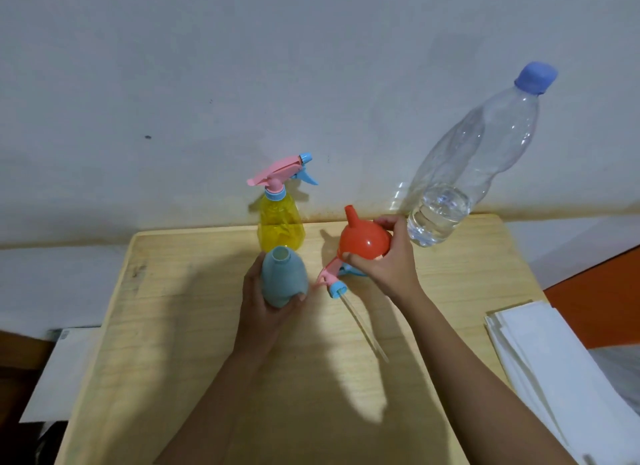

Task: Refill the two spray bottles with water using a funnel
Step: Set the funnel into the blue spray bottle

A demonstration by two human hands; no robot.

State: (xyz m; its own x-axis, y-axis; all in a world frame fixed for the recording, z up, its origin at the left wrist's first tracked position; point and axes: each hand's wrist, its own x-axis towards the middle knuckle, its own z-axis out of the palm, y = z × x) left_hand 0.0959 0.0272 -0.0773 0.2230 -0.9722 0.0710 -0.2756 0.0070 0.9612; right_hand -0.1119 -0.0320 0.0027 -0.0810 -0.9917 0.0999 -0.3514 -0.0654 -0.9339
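Observation:
My left hand (265, 308) grips a blue-grey spray bottle (284, 277) standing on the wooden table (194, 326), its neck open with no spray head. My right hand (384, 260) holds an orange funnel (363, 237) upside down, spout pointing up and to the left. Under that hand lies the removed pink and blue spray head (332, 281), its long dip tube stretched toward me. A yellow spray bottle (280, 223) with its pink trigger head on stands behind the blue one. At the back right stands a large clear water bottle (474, 159) with a blue cap, water low in it.
A white wall (242, 83) runs right behind the table's far edge. A stack of white paper or cloth (540, 360) lies off the table's right side. An orange surface (602, 298) shows at far right.

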